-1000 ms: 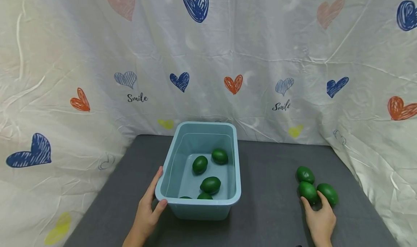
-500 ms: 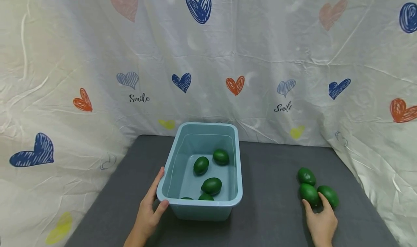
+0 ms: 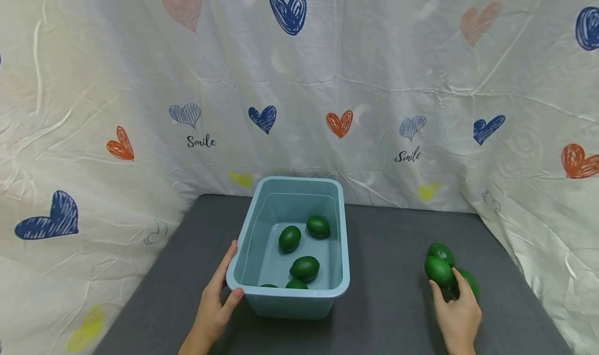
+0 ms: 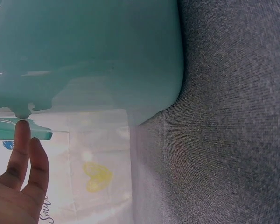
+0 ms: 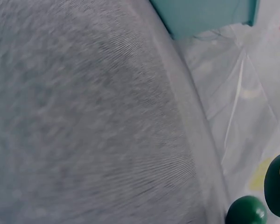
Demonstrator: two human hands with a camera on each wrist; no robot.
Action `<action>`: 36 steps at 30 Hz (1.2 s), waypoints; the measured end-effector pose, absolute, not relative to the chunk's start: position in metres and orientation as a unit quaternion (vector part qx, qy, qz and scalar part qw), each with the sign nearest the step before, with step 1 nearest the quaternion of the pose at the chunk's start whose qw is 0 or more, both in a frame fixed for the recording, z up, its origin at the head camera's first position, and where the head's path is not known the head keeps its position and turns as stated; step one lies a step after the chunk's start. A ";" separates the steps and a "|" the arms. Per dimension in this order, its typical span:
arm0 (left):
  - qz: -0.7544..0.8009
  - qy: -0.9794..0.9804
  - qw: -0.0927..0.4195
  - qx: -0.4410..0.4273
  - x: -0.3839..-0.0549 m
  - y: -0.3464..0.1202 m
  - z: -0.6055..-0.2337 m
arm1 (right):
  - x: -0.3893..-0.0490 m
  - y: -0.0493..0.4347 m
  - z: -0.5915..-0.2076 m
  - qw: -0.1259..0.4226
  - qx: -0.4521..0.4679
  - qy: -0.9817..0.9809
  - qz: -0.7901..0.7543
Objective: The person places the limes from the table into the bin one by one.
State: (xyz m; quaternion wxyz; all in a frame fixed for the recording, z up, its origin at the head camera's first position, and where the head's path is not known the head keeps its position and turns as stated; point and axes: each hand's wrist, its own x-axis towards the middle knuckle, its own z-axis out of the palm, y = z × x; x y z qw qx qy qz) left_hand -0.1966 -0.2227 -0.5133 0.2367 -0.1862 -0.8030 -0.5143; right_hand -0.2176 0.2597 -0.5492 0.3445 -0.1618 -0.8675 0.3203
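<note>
A light blue plastic bin (image 3: pixel 299 305) stands on the table with several dark green limes inside; one lime (image 3: pixel 304 268) lies near its middle. My left hand (image 3: pixel 210 305) rests on the bin's near left corner, fingers along the left rim and thumb at the near side. In the left wrist view its fingers (image 4: pixel 37 168) are nearly straight, with a fingertip touching the rim. My right hand (image 3: pixel 457 313) holds a lime (image 3: pixel 438 271) between thumb and fingers. That lime (image 5: pixel 276 191) is raised off the table in the right wrist view. Two other limes lie close behind it, a far one (image 3: pixel 441 251) and a right one (image 3: pixel 469 281) partly hidden by my fingers.
Dark grey cloth covers the table (image 3: pixel 388 261). A white curtain (image 3: pixel 299 74) printed with hearts hangs right behind the table and drapes along both sides. The bin's far end stands close to the curtain.
The lime in my right hand has shifted up and slightly left, away from the right lime, and overlaps the far one in view. My left hand keeps its place on the bin.
</note>
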 end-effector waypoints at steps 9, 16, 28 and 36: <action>-0.509 -0.808 0.233 -0.185 -0.196 -0.222 -0.511 | -0.217 0.252 -0.530 0.380 -0.125 -0.861 0.316; -0.500 -0.814 0.232 -0.183 -0.196 -0.223 -0.514 | -0.211 0.239 -0.518 0.397 -0.102 -0.854 0.321; -0.501 -0.819 0.223 -0.170 -0.196 -0.222 -0.512 | -0.218 0.209 -0.512 0.404 -0.044 -0.838 0.364; -0.489 -0.826 0.229 -0.163 -0.195 -0.223 -0.512 | -0.222 0.186 -0.502 0.399 -0.026 -0.829 0.392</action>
